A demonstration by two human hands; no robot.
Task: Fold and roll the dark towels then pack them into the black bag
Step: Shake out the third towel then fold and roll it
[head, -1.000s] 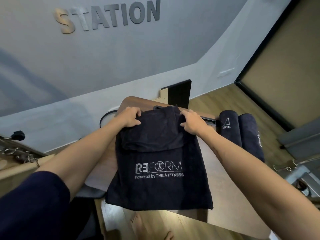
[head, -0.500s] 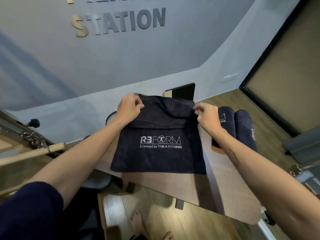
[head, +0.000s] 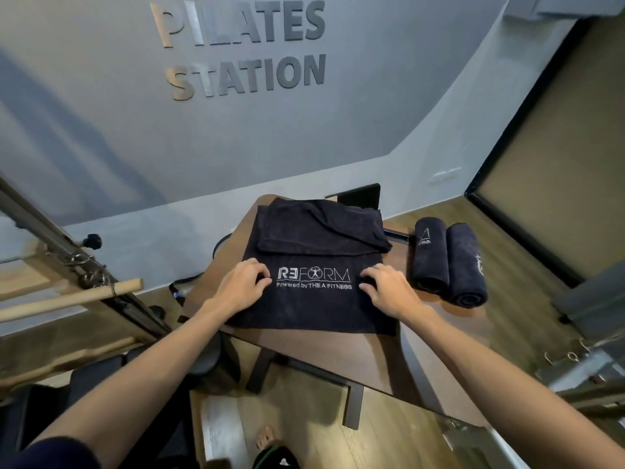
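With two rolls done, both hands, left and right, press curled fingers on the half-folded towel, bag unseen.

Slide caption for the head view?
Both hands, left and right, press a folded dark towel beside two rolled towels.

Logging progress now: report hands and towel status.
Left hand and right hand rest on the towel. Towel flat on table, far edge folded over. Two rolled towels beside it.
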